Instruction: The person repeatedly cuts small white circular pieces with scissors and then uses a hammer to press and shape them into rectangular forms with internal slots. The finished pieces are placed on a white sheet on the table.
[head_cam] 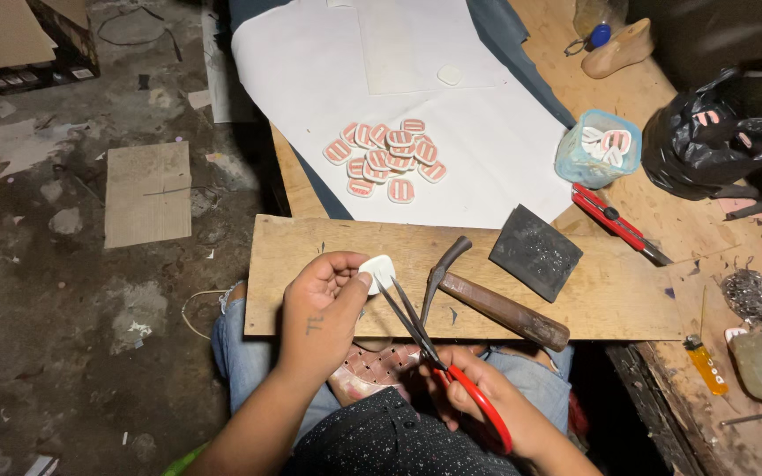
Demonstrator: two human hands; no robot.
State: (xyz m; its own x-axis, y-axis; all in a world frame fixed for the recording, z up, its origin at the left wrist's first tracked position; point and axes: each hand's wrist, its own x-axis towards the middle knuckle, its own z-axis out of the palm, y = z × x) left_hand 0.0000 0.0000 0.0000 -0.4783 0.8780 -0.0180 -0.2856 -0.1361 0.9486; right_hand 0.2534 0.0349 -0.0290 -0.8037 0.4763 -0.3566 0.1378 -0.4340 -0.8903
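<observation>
My left hand pinches a small white rounded piece over the wooden board. Scissors with red handles are in my right hand, their open blades pointing up at the piece's lower right edge. A woven pinkish item lies on my lap under both hands. A pile of several pink-and-white patches sits on white paper beyond the board.
A hammer and a dark square pad lie on the board. At right are a red utility knife, a clear bag of patches, a black plastic bag, a wooden shoe last, nails, a yellow lighter.
</observation>
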